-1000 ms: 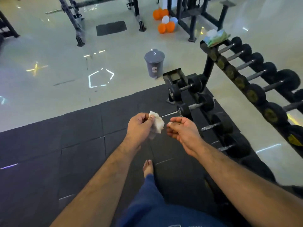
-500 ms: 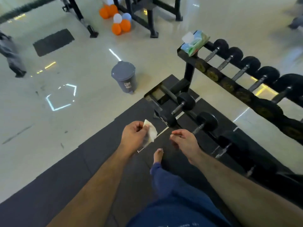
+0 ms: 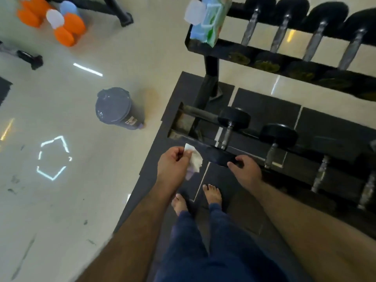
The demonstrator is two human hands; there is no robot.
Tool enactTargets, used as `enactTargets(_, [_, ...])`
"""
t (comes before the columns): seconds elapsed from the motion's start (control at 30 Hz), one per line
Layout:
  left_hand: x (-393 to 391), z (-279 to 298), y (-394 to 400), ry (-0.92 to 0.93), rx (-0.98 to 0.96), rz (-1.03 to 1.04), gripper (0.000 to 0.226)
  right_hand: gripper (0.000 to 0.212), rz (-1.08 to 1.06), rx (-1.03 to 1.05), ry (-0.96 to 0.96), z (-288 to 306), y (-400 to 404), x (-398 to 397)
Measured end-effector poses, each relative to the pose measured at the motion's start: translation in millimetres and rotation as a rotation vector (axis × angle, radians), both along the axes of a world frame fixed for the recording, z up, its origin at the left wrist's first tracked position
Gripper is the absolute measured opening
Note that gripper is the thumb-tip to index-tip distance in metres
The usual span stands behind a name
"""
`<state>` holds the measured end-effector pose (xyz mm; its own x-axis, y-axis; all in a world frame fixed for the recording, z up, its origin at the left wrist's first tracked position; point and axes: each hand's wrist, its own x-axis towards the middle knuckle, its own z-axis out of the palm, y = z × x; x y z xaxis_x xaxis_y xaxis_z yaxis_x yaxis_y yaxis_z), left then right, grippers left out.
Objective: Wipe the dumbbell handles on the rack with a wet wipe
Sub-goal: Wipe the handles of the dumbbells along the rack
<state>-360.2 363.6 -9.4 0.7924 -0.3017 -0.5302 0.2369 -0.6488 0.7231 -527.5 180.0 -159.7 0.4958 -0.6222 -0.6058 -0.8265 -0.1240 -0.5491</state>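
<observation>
Now I pinch the wet wipe (image 3: 193, 158) in my left hand (image 3: 173, 166) while my empty right hand (image 3: 245, 171) reaches loosely curled toward the nearest lower-rack dumbbell (image 3: 227, 137), whose handle I judge needs wiping next.

Dim, motion-blurred (glare streaks underfoot)

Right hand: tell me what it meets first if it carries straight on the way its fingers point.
Probably the near head of the first lower-rack dumbbell; the right hand fingers already overlap it, though contact is unclear.
</observation>
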Motion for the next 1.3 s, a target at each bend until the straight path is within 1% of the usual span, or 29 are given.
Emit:
enactTargets(0.07, [22.6,-28.0,-12.2,0.035,-0.001,-0.047,0.01,0.056,-0.018,-0.104,0.084,-17.4,-3.4,4.1])
enactTargets(0.1, [32.6,-43.6,-20.4,0.051,-0.002,-0.077,0.011,0.059,0.011,-0.175,0.13,-26.1,-7.9,4.2])
enactTargets(0.17, [48.9,-73.4,-38.3,0.071,-0.011,-0.113,0.013,0.067,0.139,-0.308,0.241,-40.9,-20.5,2.5])
enactTargets(0.23, [59.3,-102.8,-58.3,0.078,-0.028,-0.142,0.014,0.077,0.236,-0.373,0.35,-52.9,-33.0,-4.4])
enactTargets(0.33, [64.2,-139.6,-87.4,0.095,-0.066,-0.178,0.015,0.09,0.321,-0.392,0.465,-66.1,-52.1,-17.9])
enactTargets(0.43, [58.8,-163.7,-111.6,0.095,-0.091,-0.234,0.016,0.098,0.385,-0.293,0.51,-74.9,-60.9,-27.0])
enactTargets(0.47, [55.3,-171.4,-118.1,0.087,-0.098,-0.247,0.016,0.101,0.399,-0.293,0.517,-78.6,-60.7,-28.6])
enactTargets(0.53, [47.6,-184.2,-128.8,0.081,-0.102,-0.263,0.013,0.106,0.4,-0.363,0.507,-83.8,-56.5,-30.1])
enactTargets(0.63, [34.9,-198.4,-146.9,0.064,-0.107,-0.25,0.012,0.105,0.339,-0.432,0.47,-86.0,-52.9,-32.0])
enactTargets(0.83, [5.3,-213.6,-172.1,0.039,-0.117,-0.17,0.01,0.104,0.312,-0.438,0.444,-83.7,-52.3,-41.9])
enactTargets(0.97, [7.3,-214.8,-190.9,-0.018,-0.114,-0.184,0.014,0.105,0.293,-0.426,0.414,-80.4,-58.2,-39.3])
enactTargets(1.13, [13.9,-220.2,-200.7,-0.139,-0.072,-0.209,0.012,0.112,0.31,-0.427,0.414,-81.1,-59.8,-40.1])
enactTargets(1.3, [14.9,-226.6,-197.3,-0.186,-0.044,-0.241,0.012,0.122,0.295,-0.425,0.413,-83.7,-62.5,-43.2])
